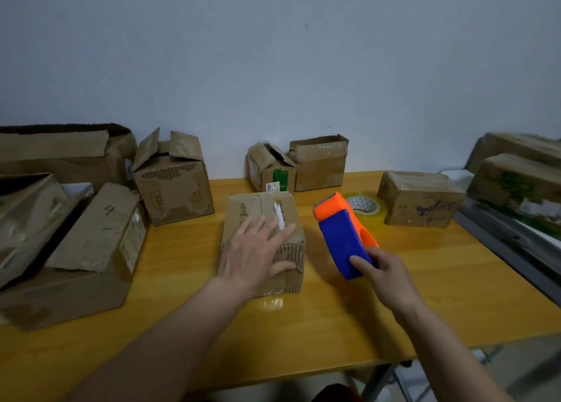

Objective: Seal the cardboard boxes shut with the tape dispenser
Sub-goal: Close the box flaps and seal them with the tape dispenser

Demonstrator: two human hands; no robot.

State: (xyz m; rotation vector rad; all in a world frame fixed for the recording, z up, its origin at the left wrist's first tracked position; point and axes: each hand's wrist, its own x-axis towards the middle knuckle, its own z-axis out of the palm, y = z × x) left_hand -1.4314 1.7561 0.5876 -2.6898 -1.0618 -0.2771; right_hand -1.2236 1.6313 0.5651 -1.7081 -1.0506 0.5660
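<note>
A small closed cardboard box (285, 277) sits mid-table in front of me. My left hand (253, 250) lies flat on its top with the fingers spread, pressing the flaps down. Just to the right of the box, my right hand (384, 272) grips the handle of a blue and orange tape dispenser (341, 234), held above the table with its orange end pointing away from me. The dispenser is not touching the box.
A roll of clear tape (364, 206) lies behind the dispenser. Open boxes (173, 177) stand at the left and back, a big numbered box (91, 250) at the near left, a closed box (420, 198) at the right. The yellow table (334, 325) ends at right beside a metal rail (510, 244).
</note>
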